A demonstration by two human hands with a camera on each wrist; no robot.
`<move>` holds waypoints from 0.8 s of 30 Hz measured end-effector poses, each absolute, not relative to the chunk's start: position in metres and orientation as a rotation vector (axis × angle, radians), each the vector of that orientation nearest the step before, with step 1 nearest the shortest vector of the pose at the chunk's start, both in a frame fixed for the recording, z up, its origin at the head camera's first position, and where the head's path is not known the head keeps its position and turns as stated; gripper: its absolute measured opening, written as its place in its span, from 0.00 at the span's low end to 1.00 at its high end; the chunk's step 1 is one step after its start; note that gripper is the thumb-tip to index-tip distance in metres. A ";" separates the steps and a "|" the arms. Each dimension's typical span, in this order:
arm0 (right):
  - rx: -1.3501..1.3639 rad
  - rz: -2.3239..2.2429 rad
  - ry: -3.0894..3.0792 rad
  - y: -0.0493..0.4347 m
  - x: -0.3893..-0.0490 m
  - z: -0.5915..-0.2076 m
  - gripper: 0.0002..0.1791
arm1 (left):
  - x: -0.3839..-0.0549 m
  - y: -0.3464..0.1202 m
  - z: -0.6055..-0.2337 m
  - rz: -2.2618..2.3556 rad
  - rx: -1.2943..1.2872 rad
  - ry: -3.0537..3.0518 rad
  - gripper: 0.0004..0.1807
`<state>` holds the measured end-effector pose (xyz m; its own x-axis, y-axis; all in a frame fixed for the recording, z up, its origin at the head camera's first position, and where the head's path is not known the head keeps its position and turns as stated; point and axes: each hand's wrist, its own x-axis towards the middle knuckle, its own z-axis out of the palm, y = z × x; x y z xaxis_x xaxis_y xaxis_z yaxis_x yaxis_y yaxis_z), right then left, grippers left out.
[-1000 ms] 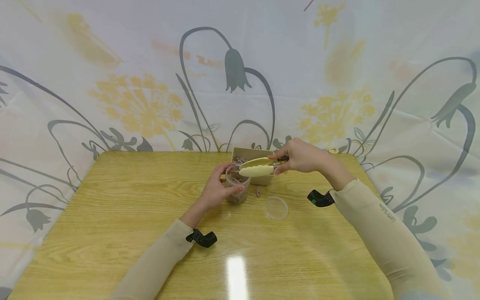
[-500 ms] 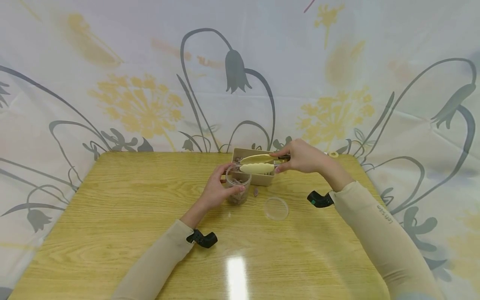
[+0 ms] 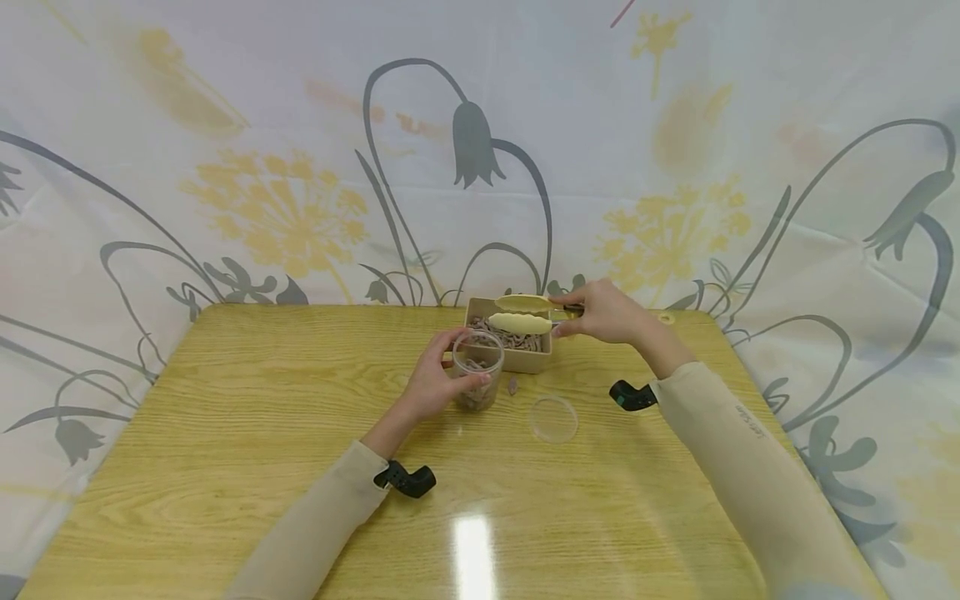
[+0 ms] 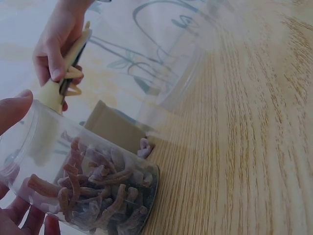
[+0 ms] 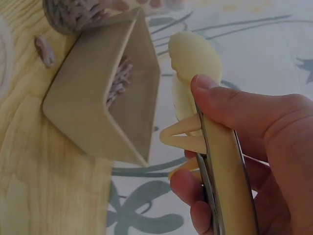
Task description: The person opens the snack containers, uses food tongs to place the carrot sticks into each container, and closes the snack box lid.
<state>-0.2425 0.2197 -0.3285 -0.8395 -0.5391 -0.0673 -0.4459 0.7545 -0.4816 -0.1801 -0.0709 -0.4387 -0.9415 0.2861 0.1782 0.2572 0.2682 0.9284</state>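
My left hand [image 3: 435,379] grips a clear round jar [image 4: 44,132] that stands on the table. Brownish-pink short sticks [image 4: 102,191] fill its lower part. My right hand [image 3: 607,312] holds a pair of yellow-tipped tongs [image 5: 195,63] over a beige box [image 3: 528,362] just behind the jar. In the head view the tong heads are spread apart, with nothing seen between them. More of the same sticks [image 5: 119,81] lie inside the box. One loose piece [image 3: 513,386] is on the table in front of the box.
A clear round lid [image 3: 553,418] lies flat on the wooden table [image 3: 300,400], right of the jar. Behind the table hangs a flower-patterned cloth [image 3: 300,125]. A small yellow ring [image 3: 666,317] is at the table's back edge.
The tongs in my right hand have moved from over the jar's mouth back and slightly right, over the box. The left hand and jar have stayed in place.
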 end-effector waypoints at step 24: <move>-0.700 -0.131 2.783 0.173 -0.269 -0.344 0.38 | -0.179 -0.071 -0.440 1.818 0.544 2.492 0.40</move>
